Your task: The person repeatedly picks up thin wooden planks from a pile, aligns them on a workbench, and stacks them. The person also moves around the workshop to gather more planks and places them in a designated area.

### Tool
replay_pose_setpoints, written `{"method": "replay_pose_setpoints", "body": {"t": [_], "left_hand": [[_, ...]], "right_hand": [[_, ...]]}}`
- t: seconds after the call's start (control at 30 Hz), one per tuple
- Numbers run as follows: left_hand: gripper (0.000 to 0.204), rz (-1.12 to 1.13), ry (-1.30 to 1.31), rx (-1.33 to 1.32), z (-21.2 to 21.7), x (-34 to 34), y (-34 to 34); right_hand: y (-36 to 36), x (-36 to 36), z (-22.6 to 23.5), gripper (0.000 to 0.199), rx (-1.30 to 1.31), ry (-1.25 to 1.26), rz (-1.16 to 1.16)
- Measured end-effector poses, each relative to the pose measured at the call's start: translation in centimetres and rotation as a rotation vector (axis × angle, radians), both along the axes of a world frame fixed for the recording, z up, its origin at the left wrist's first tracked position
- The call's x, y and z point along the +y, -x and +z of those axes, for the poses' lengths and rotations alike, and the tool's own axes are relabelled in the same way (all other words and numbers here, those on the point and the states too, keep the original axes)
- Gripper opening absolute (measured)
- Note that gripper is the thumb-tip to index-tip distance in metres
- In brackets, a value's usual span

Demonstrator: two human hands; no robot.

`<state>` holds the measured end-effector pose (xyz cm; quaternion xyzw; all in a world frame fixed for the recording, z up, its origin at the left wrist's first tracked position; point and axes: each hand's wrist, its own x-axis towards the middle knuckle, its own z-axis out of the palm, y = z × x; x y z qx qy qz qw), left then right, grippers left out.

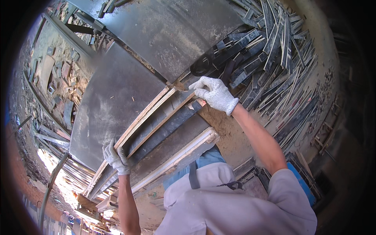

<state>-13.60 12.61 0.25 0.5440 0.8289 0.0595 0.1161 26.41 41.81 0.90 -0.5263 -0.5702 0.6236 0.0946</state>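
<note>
Both my hands wear white knit gloves. My left hand (116,156) grips the near edge of a large dark plywood panel (113,102), at the lower left of a stack of such panels. My right hand (214,93) grips the far corner of the same stack, where the pale layered edges (156,113) meet. The panel in my hands stands tilted, its dusty dark face turned to the left. A second big dark panel (172,35) lies behind it.
A heap of dark metal and timber strips (274,66) lies to the right on sandy ground. Scattered rubble and offcuts (55,74) cover the ground at left. More boards (180,152) lie stacked in front of my body.
</note>
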Motion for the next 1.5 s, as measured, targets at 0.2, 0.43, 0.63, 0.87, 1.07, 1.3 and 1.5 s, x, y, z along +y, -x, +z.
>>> {"method": "replay_pose_setpoints", "body": {"t": [0.2, 0.43, 0.63, 0.87, 1.07, 1.3, 1.5], "left_hand": [[0.056, 0.009, -0.085, -0.012, -0.6, 0.1, -0.5], [0.059, -0.038, -0.084, -0.016, 0.5, 0.5, 0.9], [0.090, -0.176, 0.004, -0.006, 1.6, -0.3, 2.3], [0.072, -0.157, 0.040, 0.027, -0.1, -2.3, 3.2], [0.065, -0.168, 0.021, 0.008, 0.8, -2.1, 2.4], [0.063, -0.156, 0.043, 0.017, 1.2, -2.6, 2.4], [0.064, -0.168, 0.049, 0.045, 1.5, -2.5, 2.7]], "right_hand": [[-0.1, -1.0, 0.0, 0.012, -0.018, 0.067, -0.104], [1.5, -1.7, 0.0, 0.011, -0.085, -0.142, -0.133], [3.6, -0.7, 0.7, 0.019, -0.244, -0.221, -0.099], [3.1, -0.4, 0.0, 0.030, -0.103, 0.021, -0.157], [-0.3, -4.7, 1.2, 0.062, -0.292, -0.018, 0.042], [1.4, -3.8, 2.5, 0.016, -0.155, 0.150, -0.071], [-1.3, -2.1, 3.9, 0.031, -0.188, -0.319, 0.370]]}}
